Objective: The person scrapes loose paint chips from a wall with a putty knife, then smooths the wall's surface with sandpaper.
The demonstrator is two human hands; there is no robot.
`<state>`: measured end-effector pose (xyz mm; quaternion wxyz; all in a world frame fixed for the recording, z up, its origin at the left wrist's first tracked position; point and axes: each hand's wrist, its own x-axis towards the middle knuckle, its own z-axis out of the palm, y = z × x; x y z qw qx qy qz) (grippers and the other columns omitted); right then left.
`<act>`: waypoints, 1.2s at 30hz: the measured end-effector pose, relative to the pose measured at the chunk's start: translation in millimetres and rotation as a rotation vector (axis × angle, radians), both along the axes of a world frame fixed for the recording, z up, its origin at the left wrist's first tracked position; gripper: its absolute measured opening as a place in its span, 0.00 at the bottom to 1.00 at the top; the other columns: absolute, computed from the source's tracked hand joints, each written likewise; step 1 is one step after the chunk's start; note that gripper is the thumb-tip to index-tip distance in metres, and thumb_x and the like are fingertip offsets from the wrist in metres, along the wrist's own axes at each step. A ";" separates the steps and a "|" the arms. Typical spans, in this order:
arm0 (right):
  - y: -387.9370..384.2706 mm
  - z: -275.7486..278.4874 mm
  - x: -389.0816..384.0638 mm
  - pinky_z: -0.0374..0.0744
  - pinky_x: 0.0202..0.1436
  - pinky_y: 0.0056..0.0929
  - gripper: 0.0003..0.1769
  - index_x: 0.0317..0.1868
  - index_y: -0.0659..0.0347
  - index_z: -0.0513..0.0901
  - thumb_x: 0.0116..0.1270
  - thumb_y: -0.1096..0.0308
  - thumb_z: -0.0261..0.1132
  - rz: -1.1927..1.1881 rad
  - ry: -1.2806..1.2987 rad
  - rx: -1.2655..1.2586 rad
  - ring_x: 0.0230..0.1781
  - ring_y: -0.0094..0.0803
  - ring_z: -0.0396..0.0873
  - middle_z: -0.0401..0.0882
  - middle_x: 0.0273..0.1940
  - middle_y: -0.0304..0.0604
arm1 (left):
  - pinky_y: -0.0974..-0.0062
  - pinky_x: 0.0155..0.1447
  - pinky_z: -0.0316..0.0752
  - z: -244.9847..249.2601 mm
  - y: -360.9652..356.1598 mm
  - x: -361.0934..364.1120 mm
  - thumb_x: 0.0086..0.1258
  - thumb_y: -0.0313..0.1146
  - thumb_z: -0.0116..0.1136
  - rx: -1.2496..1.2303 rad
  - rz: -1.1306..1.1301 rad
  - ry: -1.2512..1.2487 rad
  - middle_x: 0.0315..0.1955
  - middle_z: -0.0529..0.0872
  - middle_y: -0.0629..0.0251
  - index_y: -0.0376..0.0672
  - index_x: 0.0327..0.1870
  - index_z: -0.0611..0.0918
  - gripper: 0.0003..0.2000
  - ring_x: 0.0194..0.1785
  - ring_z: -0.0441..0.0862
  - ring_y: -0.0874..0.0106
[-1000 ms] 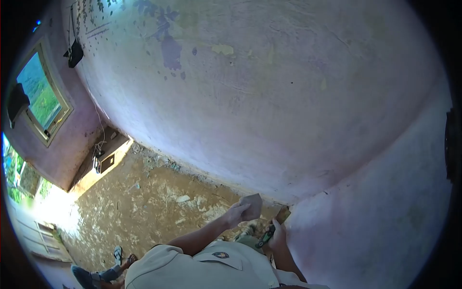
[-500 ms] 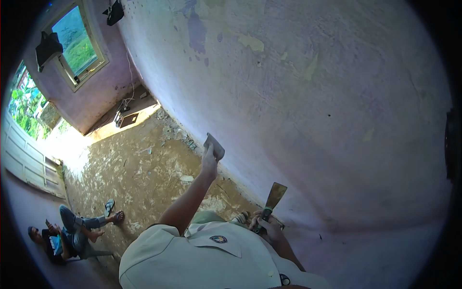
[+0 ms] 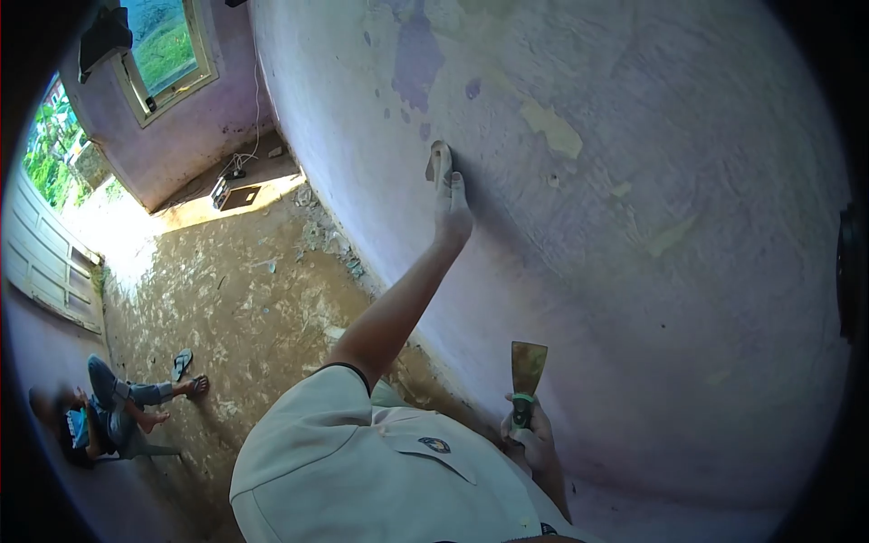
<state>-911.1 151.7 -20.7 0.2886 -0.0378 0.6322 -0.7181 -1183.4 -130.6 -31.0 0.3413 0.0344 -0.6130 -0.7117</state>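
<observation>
My left hand is raised on an outstretched arm, its fingers closed on a folded greyish sheet that looks like sandpaper. Hand and sheet lie against the pale purple wall, just below a darker purple patch and left of a yellowish patch. Close to my body at the lower right, my right hand grips the dark green handle of a putty knife. Its wide, stained blade points up and stands in front of the wall.
A person sits on a chair at the lower left, slippers nearby. Paint chips lie along the wall's foot on the brown floor. Behind are a window, an open door and a cable with a box.
My left hand has moved up along the wall with the sheet. The putty knife in my right hand has turned more upright. The view has shifted slightly.
</observation>
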 end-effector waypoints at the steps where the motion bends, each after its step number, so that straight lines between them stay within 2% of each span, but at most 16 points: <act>1: -15.9 11.4 -5.4 0.72 0.36 0.19 0.33 0.62 0.67 0.69 0.50 0.78 0.52 -0.055 0.107 0.047 0.30 0.22 0.72 0.73 0.35 0.40 | 0.67 0.78 0.36 5.2 -0.4 -11.6 0.77 0.34 0.42 -0.109 0.060 0.052 0.75 0.43 0.46 0.33 0.75 0.51 0.29 0.79 0.36 0.57; 3: -32.3 16.3 -13.7 0.74 0.37 0.20 0.31 0.61 0.67 0.70 0.53 0.76 0.56 -0.099 0.195 0.138 0.32 0.23 0.74 0.75 0.35 0.40 | 0.59 0.78 0.34 16.9 6.4 -12.9 0.72 0.31 0.46 -0.323 0.185 0.087 0.76 0.41 0.42 0.32 0.75 0.48 0.33 0.79 0.33 0.49; 5: -58.8 24.1 -28.9 0.75 0.40 0.22 0.29 0.60 0.67 0.71 0.54 0.75 0.60 -0.137 0.258 0.137 0.35 0.24 0.75 0.76 0.35 0.41 | 0.47 0.76 0.30 -1.7 10.4 -0.7 0.68 0.37 0.52 -0.497 0.100 0.105 0.74 0.38 0.36 0.30 0.74 0.47 0.39 0.77 0.30 0.39; 7: -86.1 36.0 -47.0 0.77 0.45 0.26 0.29 0.58 0.68 0.73 0.54 0.74 0.65 -0.163 0.297 0.058 0.39 0.28 0.77 0.77 0.38 0.41 | 0.44 0.75 0.29 -38.5 -0.1 2.1 0.68 0.41 0.53 -0.690 0.013 0.137 0.74 0.39 0.34 0.28 0.74 0.47 0.41 0.76 0.31 0.38; 10: -100.6 41.2 -87.8 0.80 0.45 0.29 0.33 0.58 0.67 0.73 0.48 0.77 0.73 -0.138 0.385 0.192 0.42 0.28 0.79 0.79 0.43 0.45 | 0.47 0.76 0.29 -36.7 -68.5 -41.4 0.74 0.44 0.44 -0.743 -0.011 0.146 0.74 0.37 0.36 0.27 0.74 0.45 0.37 0.76 0.28 0.39; 11: -110.6 53.7 -91.5 0.81 0.45 0.31 0.32 0.54 0.67 0.74 0.44 0.84 0.71 -0.201 0.322 0.225 0.42 0.30 0.81 0.80 0.43 0.46 | 0.49 0.77 0.29 -23.4 -91.5 -62.2 0.76 0.48 0.40 -0.638 0.036 0.158 0.75 0.37 0.38 0.28 0.74 0.46 0.37 0.77 0.28 0.41; 13: -124.8 47.8 -102.4 0.81 0.41 0.30 0.26 0.50 0.66 0.75 0.48 0.81 0.69 -0.441 0.414 0.137 0.38 0.30 0.80 0.78 0.43 0.45 | 0.47 0.76 0.30 21.0 -141.8 -103.7 0.70 0.48 0.49 -0.472 0.159 0.225 0.75 0.38 0.37 0.31 0.75 0.48 0.41 0.77 0.30 0.40; 15: -141.8 49.9 -116.0 0.81 0.37 0.30 0.21 0.49 0.64 0.74 0.52 0.78 0.67 -0.598 0.572 0.001 0.34 0.30 0.79 0.76 0.42 0.44 | 0.49 0.77 0.30 68.6 -184.5 -130.4 0.73 0.51 0.45 -0.405 0.182 0.229 0.75 0.39 0.40 0.32 0.75 0.48 0.40 0.77 0.30 0.42; 18: -179.9 80.8 -145.1 0.80 0.34 0.31 0.19 0.50 0.61 0.70 0.59 0.73 0.64 -0.683 0.778 -0.209 0.30 0.32 0.77 0.72 0.37 0.42 | 0.46 0.76 0.30 102.4 -168.6 -125.3 0.73 0.56 0.42 -0.520 0.280 0.226 0.76 0.39 0.42 0.34 0.76 0.48 0.40 0.77 0.31 0.42; 20: -202.6 105.6 -154.0 0.80 0.35 0.34 0.20 0.53 0.60 0.67 0.62 0.71 0.62 -0.723 0.764 -0.302 0.27 0.35 0.76 0.70 0.32 0.42 | 0.45 0.76 0.31 71.4 -120.8 -89.9 0.71 0.54 0.47 -0.763 0.168 0.309 0.75 0.43 0.40 0.35 0.75 0.51 0.41 0.77 0.36 0.42; 22: -216.3 115.0 -162.6 0.76 0.31 0.33 0.18 0.52 0.58 0.65 0.64 0.69 0.61 -0.677 0.780 -0.359 0.25 0.33 0.73 0.68 0.30 0.41 | 0.41 0.75 0.33 36.8 -96.6 -46.4 0.70 0.55 0.50 -1.086 -0.142 0.415 0.75 0.44 0.39 0.35 0.75 0.53 0.41 0.76 0.37 0.38; 25: -232.4 117.9 -174.9 0.71 0.27 0.31 0.14 0.47 0.57 0.64 0.66 0.69 0.60 -0.627 0.867 -0.382 0.23 0.30 0.68 0.67 0.28 0.40 | 0.41 0.75 0.34 19.2 -125.2 -67.4 0.70 0.54 0.49 -1.190 -0.025 0.434 0.74 0.45 0.38 0.35 0.75 0.54 0.40 0.76 0.36 0.36; 27: -235.8 112.2 -180.5 0.68 0.26 0.29 0.12 0.43 0.57 0.64 0.66 0.69 0.60 -0.578 0.896 -0.357 0.22 0.28 0.65 0.66 0.26 0.40 | 0.37 0.73 0.39 43.4 -172.3 -116.3 0.67 0.50 0.54 -0.767 0.138 0.326 0.74 0.48 0.40 0.40 0.75 0.56 0.39 0.75 0.41 0.36; 29: -234.8 102.2 -182.2 0.66 0.25 0.28 0.11 0.40 0.56 0.64 0.66 0.69 0.60 -0.510 0.887 -0.327 0.21 0.27 0.63 0.66 0.24 0.40 | 0.40 0.75 0.38 104.2 -222.0 -150.1 0.66 0.50 0.55 -0.345 0.221 0.259 0.74 0.47 0.39 0.38 0.75 0.55 0.41 0.76 0.39 0.38; 33: -249.3 100.9 -190.2 0.67 0.25 0.29 0.09 0.38 0.57 0.64 0.65 0.71 0.59 -0.518 0.800 -0.362 0.21 0.27 0.64 0.65 0.22 0.39 | 0.39 0.74 0.39 116.8 -163.0 -128.8 0.66 0.55 0.55 -0.604 0.267 0.302 0.74 0.48 0.38 0.38 0.75 0.55 0.43 0.76 0.41 0.40; 36: -257.6 101.0 -198.6 0.67 0.25 0.29 0.09 0.38 0.57 0.64 0.65 0.72 0.58 -0.520 0.812 -0.388 0.19 0.26 0.62 0.65 0.22 0.39 | 0.37 0.73 0.40 80.8 -118.3 -66.1 0.64 0.56 0.55 -1.015 -0.099 0.529 0.69 0.58 0.37 0.31 0.68 0.66 0.39 0.73 0.51 0.37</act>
